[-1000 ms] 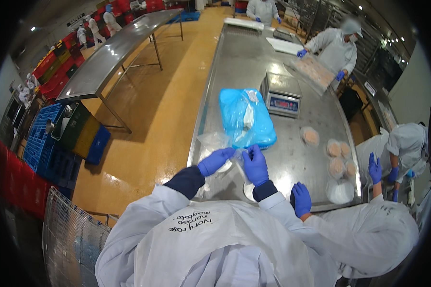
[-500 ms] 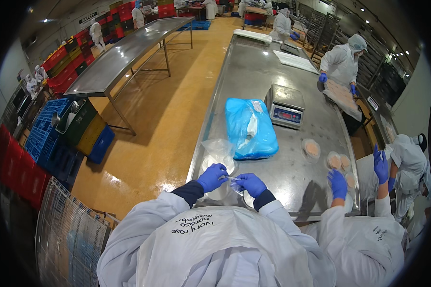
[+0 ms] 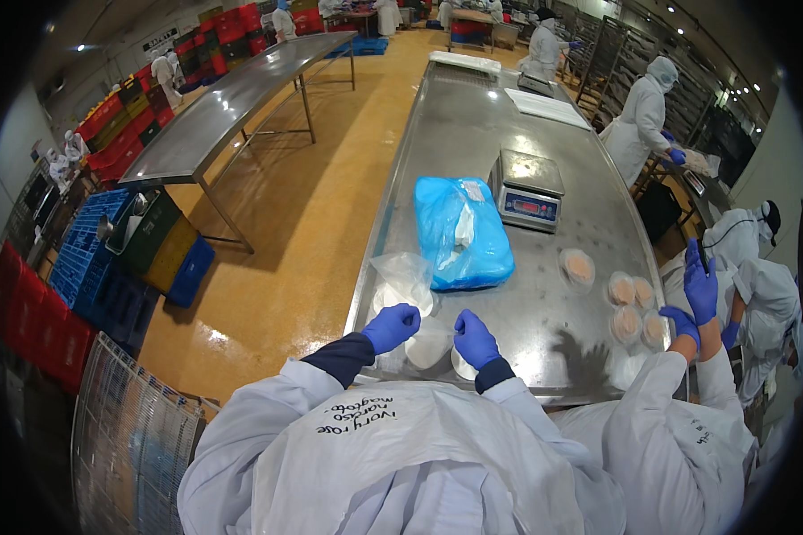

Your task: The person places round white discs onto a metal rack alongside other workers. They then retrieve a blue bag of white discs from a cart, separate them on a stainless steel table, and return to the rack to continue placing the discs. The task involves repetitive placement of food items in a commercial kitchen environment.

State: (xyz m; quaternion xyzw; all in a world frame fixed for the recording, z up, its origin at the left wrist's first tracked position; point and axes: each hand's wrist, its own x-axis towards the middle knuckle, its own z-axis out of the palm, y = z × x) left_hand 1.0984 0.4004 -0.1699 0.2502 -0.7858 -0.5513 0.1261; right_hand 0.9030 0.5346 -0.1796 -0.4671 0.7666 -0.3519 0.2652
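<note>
Both my hands wear blue gloves at the near edge of the steel table. My left hand (image 3: 393, 328) is closed, fingertips pinched, above white round pieces (image 3: 429, 351) that look wrapped in clear plastic. A short gap away, my right hand (image 3: 476, 339) is closed too, over another white round piece (image 3: 462, 366). Whatever either hand pinches is too small or hidden to make out. Just beyond my left hand lies a clear plastic bag (image 3: 403, 270) with white contents. A blue plastic-wrapped bundle (image 3: 463, 236) sits farther ahead.
A digital scale (image 3: 528, 192) stands beyond the bundle. To the right, several clear packs of pale pink rounds (image 3: 626, 323) lie beside a co-worker's raised gloved hand (image 3: 700, 290). Another steel table (image 3: 232, 98) is at far left, near stacked crates (image 3: 152, 236).
My hands have drawn apart; the thin clear strip stretched between them no longer shows. The co-worker at right has pulled one hand back from over the pink packs toward the other.
</note>
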